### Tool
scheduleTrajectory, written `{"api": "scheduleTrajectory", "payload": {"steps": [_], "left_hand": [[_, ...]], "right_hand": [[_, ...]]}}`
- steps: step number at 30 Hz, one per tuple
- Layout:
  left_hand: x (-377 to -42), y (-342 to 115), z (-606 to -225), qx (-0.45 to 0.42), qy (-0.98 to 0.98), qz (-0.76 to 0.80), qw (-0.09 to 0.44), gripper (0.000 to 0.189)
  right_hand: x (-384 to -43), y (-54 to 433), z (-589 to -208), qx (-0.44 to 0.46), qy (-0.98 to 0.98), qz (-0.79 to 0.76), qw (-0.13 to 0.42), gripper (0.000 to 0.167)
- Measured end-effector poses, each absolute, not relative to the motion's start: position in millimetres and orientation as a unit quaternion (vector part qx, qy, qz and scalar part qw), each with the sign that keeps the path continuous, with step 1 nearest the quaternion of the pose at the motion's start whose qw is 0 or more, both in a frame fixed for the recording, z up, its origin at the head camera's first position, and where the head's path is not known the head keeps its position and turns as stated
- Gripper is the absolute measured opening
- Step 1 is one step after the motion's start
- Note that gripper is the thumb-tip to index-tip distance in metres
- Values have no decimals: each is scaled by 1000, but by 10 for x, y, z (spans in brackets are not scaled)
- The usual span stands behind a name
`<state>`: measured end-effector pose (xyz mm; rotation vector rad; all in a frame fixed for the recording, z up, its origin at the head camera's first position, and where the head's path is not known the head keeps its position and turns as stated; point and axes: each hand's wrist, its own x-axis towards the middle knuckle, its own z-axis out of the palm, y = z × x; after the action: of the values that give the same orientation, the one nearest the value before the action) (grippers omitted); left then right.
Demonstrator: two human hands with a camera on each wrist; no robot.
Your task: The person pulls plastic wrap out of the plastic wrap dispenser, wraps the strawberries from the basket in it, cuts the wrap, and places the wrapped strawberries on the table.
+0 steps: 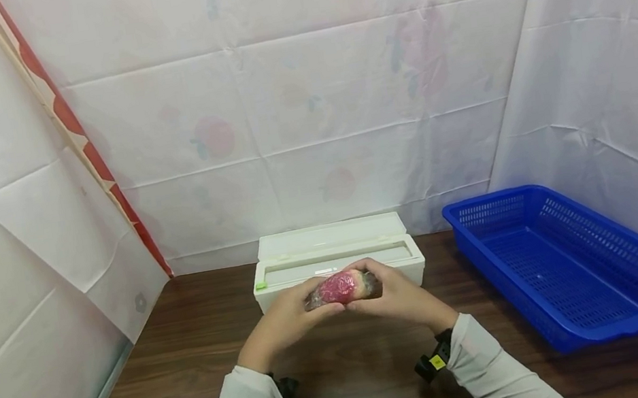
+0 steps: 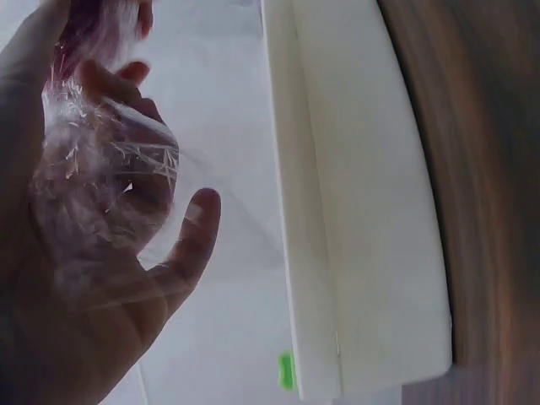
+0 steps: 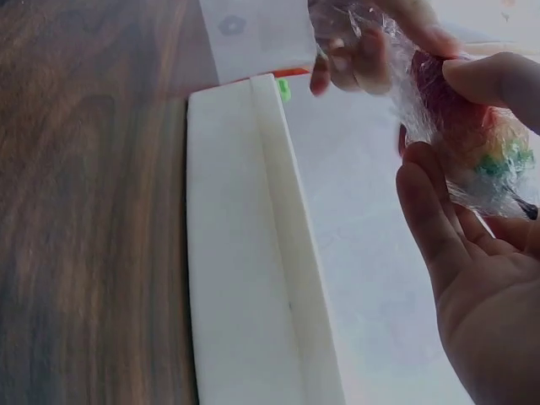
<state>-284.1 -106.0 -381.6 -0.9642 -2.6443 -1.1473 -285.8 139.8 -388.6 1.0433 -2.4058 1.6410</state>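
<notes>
A red and pale-yellow, fruit-like item (image 1: 340, 288), wrapped in crinkled clear cling film, is held up between both hands at the middle of the head view. My left hand (image 1: 288, 320) grips its left end, thumb below and fingers above. From the other side my right hand (image 1: 402, 296) grips the paler end. Loose cling film (image 2: 93, 169) bunches across the left palm and fingers in the left wrist view. A green patch (image 3: 506, 160) shows through the film in the right wrist view. Just behind the hands stands a long white box (image 1: 330, 234) with its lid raised, probably a cling film dispenser.
A blue perforated plastic basket (image 1: 560, 321) sits on the right of the dark wood table (image 1: 155, 388). A small green tab (image 1: 260, 285) is on the white box's left end. Pale printed sheeting (image 1: 305, 105) encloses the back and sides.
</notes>
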Motion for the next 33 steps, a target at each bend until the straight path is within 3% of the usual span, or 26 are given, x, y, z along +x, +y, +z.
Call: {"api": "scheduleTrajectory", "payload": {"steps": [7, 16, 26, 33], "left_hand": [[-2865, -1276, -3765, -293, -880, -367, 77, 48], [-2843, -1229, -3667, -321, -854, -329, 244, 27], [-2758, -1007, -3686, -237, -903, -302, 191, 18], [-2761, -948, -3722, -228, -899, -339, 158, 21]], "right_hand": [[-2878, 1445, -3876, 310, -784, 537, 30, 50], [-2879, 1447, -3873, 280, -808, 513, 73, 52], [-2895, 1386, -3908, 327, -798, 494, 113, 52], [-2878, 1360, -3931, 336, -786, 504, 124, 53]]}}
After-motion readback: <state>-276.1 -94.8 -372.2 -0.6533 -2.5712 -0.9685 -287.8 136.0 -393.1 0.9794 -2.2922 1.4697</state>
